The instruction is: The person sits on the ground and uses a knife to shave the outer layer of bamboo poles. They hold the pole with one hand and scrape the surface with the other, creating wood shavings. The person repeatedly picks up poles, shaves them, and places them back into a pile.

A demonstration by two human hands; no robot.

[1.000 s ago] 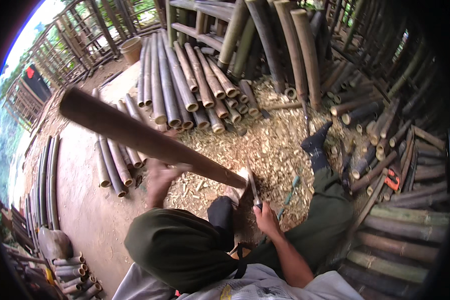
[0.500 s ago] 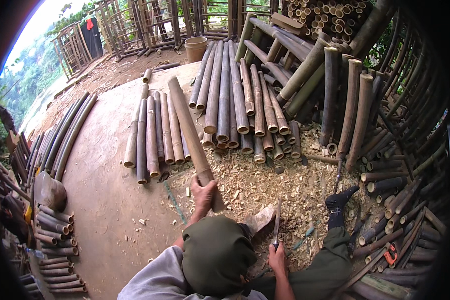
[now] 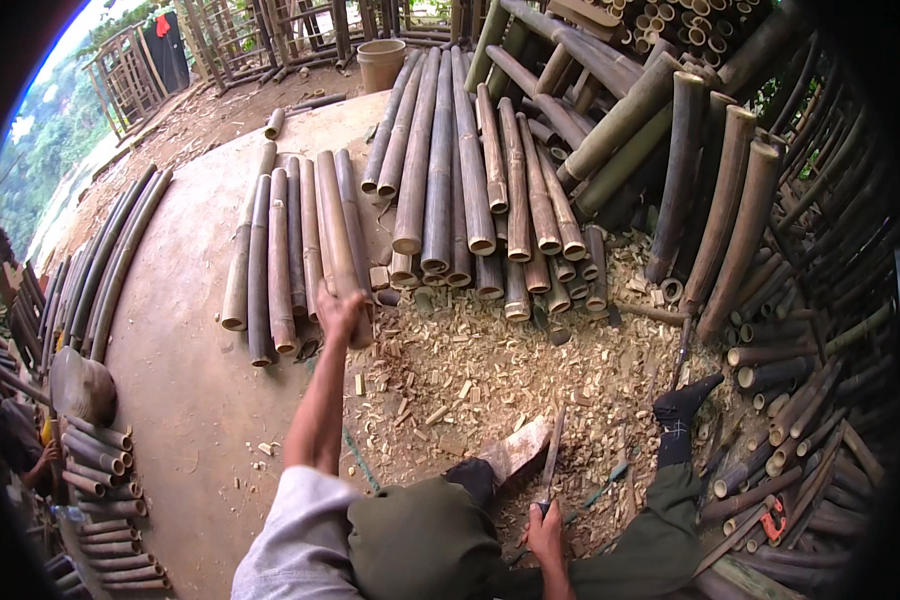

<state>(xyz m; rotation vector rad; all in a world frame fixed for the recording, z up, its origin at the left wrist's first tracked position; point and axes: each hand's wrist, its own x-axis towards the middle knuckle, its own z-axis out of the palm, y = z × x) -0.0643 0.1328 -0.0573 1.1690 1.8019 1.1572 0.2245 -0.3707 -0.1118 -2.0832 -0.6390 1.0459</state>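
Note:
My left hand (image 3: 338,316) is closed round the near end of a brown bamboo pole (image 3: 338,235), arm stretched forward. That pole lies over or against a short row of cut bamboo poles (image 3: 258,270); whether it rests fully on them I cannot tell. Low in the picture, my right hand (image 3: 545,535) grips the dark handle of a knife, its long blade (image 3: 554,450) pointing up and away. Left of the blade is a pale wooden block (image 3: 518,450), near my dark-socked left foot (image 3: 470,478). Wood chips (image 3: 470,370) cover the ground around these.
A wider stack of bamboo (image 3: 435,200) lies ahead, with thick upright poles (image 3: 740,240) to its right. Cut pieces (image 3: 770,460) and an orange-handled tool (image 3: 773,522) are at the right. More bamboo (image 3: 120,540) lines the left, where another person's hand (image 3: 45,462) shows. A bucket (image 3: 381,68) stands far back.
My left hand has reached forward and left, bringing the raised bamboo pole down to the short row. My right hand keeps the knife in nearly the same place, slightly lower.

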